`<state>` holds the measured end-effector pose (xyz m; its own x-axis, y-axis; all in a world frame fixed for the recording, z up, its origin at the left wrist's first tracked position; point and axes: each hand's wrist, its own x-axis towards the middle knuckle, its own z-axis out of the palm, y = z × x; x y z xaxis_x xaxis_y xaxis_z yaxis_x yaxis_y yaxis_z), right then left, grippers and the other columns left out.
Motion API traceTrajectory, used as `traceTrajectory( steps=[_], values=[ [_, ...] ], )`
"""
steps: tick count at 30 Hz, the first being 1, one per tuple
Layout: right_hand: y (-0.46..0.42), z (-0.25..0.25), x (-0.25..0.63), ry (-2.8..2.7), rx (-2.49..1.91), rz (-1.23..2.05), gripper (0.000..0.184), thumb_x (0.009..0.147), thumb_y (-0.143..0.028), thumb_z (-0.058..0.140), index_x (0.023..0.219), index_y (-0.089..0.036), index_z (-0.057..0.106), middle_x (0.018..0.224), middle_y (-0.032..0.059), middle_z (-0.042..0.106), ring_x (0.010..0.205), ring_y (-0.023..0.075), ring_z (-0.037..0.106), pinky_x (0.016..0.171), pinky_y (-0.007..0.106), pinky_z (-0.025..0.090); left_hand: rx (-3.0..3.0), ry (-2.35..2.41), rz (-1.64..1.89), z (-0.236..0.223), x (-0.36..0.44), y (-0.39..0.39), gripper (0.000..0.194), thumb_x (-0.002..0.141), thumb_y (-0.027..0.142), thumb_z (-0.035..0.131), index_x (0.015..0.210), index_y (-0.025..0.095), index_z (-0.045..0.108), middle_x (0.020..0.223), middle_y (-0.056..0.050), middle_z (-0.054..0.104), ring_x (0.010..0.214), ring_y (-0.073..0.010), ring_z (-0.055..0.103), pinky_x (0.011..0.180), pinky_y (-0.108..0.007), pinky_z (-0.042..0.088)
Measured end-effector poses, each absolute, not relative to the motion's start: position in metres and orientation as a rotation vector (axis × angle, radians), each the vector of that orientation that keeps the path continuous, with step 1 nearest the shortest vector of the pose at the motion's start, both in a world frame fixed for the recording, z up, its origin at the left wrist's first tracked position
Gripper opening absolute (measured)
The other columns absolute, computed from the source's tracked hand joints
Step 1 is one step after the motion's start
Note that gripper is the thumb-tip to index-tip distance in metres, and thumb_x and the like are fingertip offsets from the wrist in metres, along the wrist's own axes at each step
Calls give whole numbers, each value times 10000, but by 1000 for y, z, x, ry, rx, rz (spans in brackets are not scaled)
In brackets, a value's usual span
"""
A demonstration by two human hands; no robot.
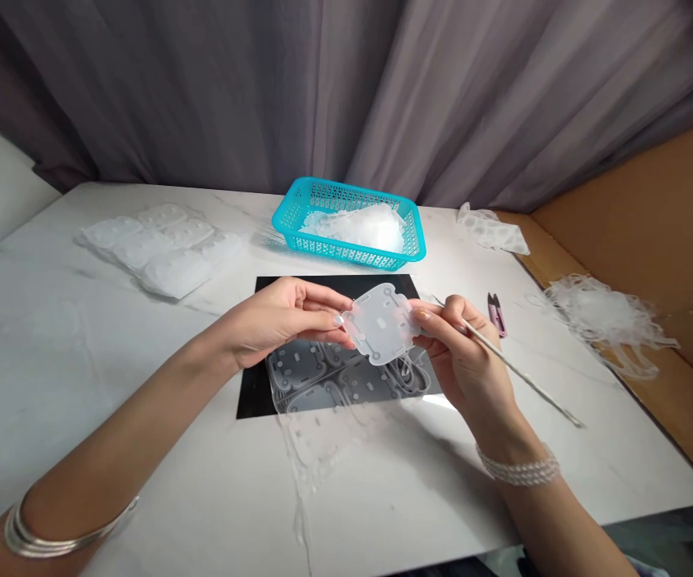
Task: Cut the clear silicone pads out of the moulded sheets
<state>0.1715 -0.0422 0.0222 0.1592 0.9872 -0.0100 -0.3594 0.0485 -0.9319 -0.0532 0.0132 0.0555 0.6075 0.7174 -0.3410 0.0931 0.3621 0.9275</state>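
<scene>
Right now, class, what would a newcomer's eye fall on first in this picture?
Probably the bright turquoise basket at the back of the white table, with translucent pieces inside. Next, perhaps, the frosted plate at the centre, held between the left hand and the right hand, over the black mat.

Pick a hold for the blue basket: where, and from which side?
I'd grip the rim at both short ends, coming in from left and right, fingers hooked under the lip. The basket sits upright and open on the table, its rim stands out at the ends, and the white pieces lie inside, below the rim.
</scene>
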Motion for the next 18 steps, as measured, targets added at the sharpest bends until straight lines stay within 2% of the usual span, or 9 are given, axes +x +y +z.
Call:
traceTrajectory(
  steps=[7,11,14,18],
  values=[
    [-41,22,171,-849,-969,1414,381,790,-172,744,653,-210,391,893,19,716,759,120,659,596,214,561,1133,887,480,53,-52,15,265,840,165,657,1099,122,696,931,-71,775,847,-147,739,838,-221,571],
    [-36,17,174,-936,-1025,1435,411,785,-203,745,655,-211,355,859,3,683,709,108,634,602,227,564,1191,960,506,41,-55,23,344,831,200,655,1167,129,656,1011,-102,754,811,-151,727,794,-261,570],
    [-19,19,188,-962,-1133,1153,424,761,-247,749,659,-215,338,894,7,683,766,135,661,655,263,569,1245,1052,563,33,-61,32,386,837,264,635,1196,124,626,1055,-130,728,768,-144,695,697,-266,551],
    [31,36,213,-1178,-1251,408,354,803,-304,652,641,-226,347,850,35,647,967,233,667,809,353,528,1334,1021,583,32,-69,38,403,852,343,584,1191,130,624,1063,-130,713,827,-167,679,696,-283,531]
  ],
)
